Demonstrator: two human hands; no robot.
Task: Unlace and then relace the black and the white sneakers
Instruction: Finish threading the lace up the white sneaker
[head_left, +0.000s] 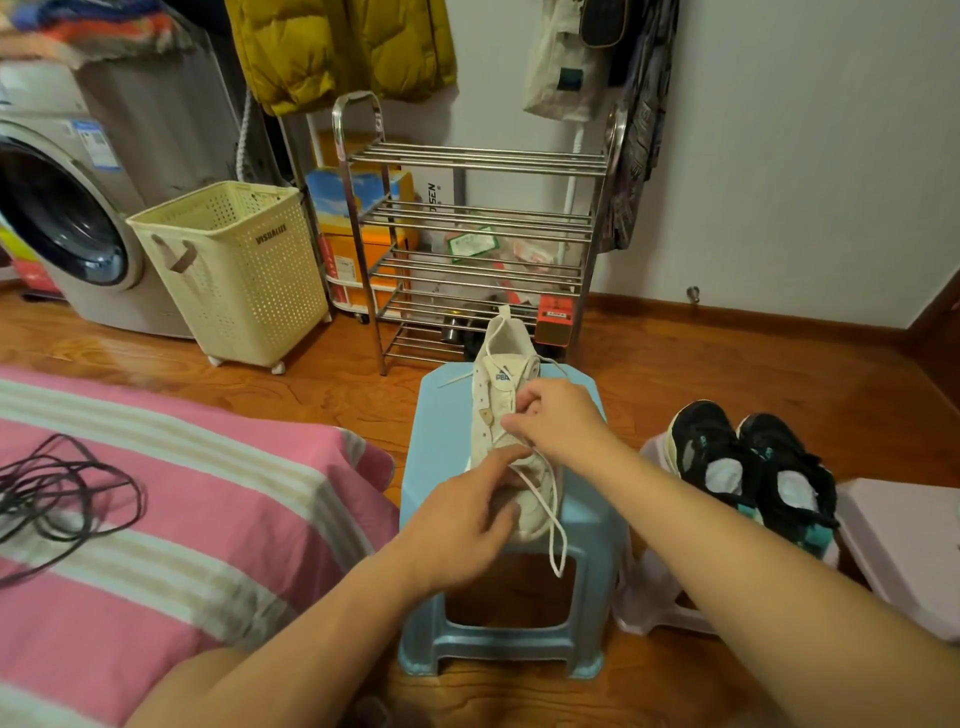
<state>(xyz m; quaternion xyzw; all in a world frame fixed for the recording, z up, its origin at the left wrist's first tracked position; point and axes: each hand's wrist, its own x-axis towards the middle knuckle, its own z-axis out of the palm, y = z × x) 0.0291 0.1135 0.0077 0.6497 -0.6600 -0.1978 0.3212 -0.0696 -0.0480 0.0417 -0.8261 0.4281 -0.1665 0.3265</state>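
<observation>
The right hand (558, 423) is reaching over the middle of the white sneaker (506, 415), its fingers curled and pinching the white lace (545, 499) at the eyelets. The left hand (462, 512) is resting on the toe end of the same sneaker, fingers bent, with thumb and forefinger pinching the lace where it leaves the lower eyelets.

The white sneaker is lying along the middle of the blue stool (447, 457), toe toward the near edge and heel toward the far edge. It is off-white, with a blue logo on the tongue and a pull loop standing up at the heel. The upper eyelets are showing bare; the lace is threaded only low down. One loose end is hanging in a long loop over the stool's near edge, and another end is trailing off toward the stool's far left corner.

The two black sneakers (753, 467) are sitting side by side on a pale stool (665, 603) just right of the blue one, with teal trim and pale insoles showing, and no laces that I can make out. Black laces (67, 499) are lying in a loose tangle on the pink striped bed (208, 519) at the left. Beyond the blue stool a metal rack (478, 239) is standing against the wall, with a cream basket (234, 270) to its left.
</observation>
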